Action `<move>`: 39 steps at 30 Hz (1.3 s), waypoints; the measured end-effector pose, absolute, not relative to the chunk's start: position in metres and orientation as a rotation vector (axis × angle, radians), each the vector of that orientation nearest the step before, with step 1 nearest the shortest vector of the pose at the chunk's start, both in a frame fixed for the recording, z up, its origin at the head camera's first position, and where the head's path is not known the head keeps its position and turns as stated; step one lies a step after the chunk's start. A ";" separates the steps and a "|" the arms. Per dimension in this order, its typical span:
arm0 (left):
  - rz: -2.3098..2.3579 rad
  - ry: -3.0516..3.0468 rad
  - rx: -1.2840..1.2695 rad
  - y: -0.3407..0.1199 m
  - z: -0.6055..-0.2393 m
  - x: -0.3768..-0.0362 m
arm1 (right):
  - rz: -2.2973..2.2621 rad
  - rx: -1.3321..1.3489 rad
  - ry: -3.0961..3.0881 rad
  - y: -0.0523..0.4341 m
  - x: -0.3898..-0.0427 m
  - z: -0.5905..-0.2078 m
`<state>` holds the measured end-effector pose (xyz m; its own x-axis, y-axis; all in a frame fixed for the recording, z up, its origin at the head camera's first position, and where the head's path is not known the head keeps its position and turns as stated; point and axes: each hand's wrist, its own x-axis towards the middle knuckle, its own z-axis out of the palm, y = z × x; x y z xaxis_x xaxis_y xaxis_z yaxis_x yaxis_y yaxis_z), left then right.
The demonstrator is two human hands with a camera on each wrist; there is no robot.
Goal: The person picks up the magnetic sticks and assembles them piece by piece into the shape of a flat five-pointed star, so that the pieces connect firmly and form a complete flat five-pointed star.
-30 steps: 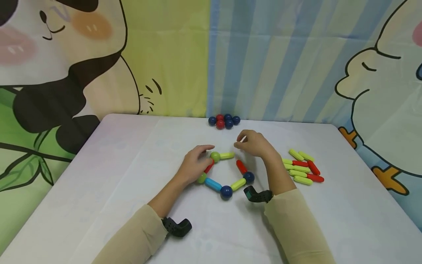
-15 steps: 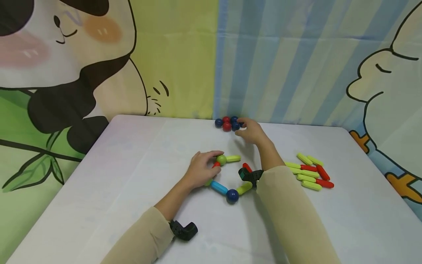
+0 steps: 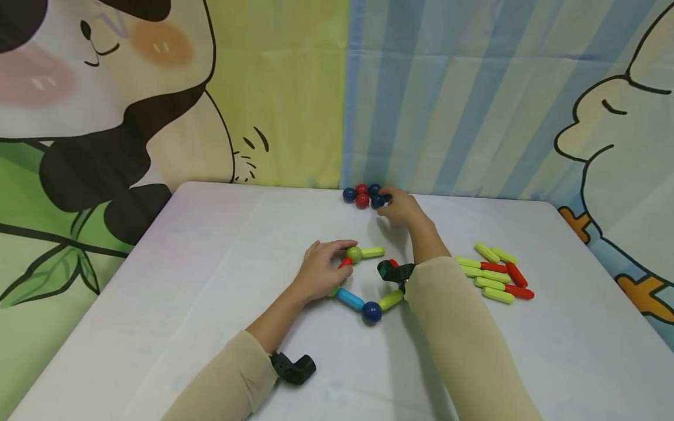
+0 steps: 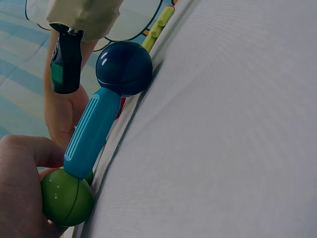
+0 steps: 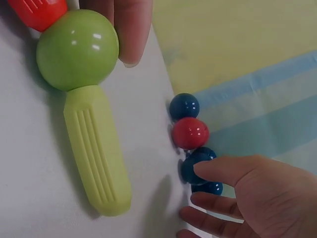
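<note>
A white table (image 3: 158,304) stands against a cartoon panda-and-duck backdrop (image 3: 295,88).

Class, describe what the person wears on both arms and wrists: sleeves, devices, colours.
Both arms wear long beige sleeves: the left sleeve and the right sleeve. Each wrist carries a small black camera mount: the left mount and the right mount, which shows a green patch. Both hands are bare.

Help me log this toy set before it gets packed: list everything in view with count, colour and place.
Loose balls: at least four, dark blue and red, table's far edge.
Chain: rods and balls, green, red, blue, lime, table centre.
Spare rods: about eight, lime and red, right side.
Table: one, white.
Backdrop: cartoon panda and duck.
Wrist cameras: two, black.
Left hand: grips the chain by its green ball.
Right hand: fingers on the loose balls.
</note>
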<state>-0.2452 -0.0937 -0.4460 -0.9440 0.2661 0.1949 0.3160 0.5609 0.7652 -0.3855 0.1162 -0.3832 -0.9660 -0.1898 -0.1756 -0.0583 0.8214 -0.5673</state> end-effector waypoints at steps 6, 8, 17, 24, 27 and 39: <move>-1.316 -2.749 -0.500 -0.095 -0.448 -0.247 | -0.862 -0.104 2.816 0.114 -0.385 -0.391; -1.310 -2.750 -0.507 -0.094 -0.448 -0.247 | -0.871 -0.073 2.833 0.114 -0.386 -0.394; -1.308 -2.742 -0.500 -0.091 -0.448 -0.245 | -1.077 0.000 2.741 0.127 -0.386 -0.398; -1.349 -2.741 -0.463 -0.091 -0.447 -0.247 | -1.250 0.037 2.640 0.135 -0.373 -0.391; -1.402 -2.725 -0.428 -0.090 -0.447 -0.249 | -1.282 0.056 2.599 0.140 -0.365 -0.388; -1.624 -2.692 -0.170 -0.088 -0.443 -0.253 | -1.273 0.107 2.493 0.159 -0.330 -0.394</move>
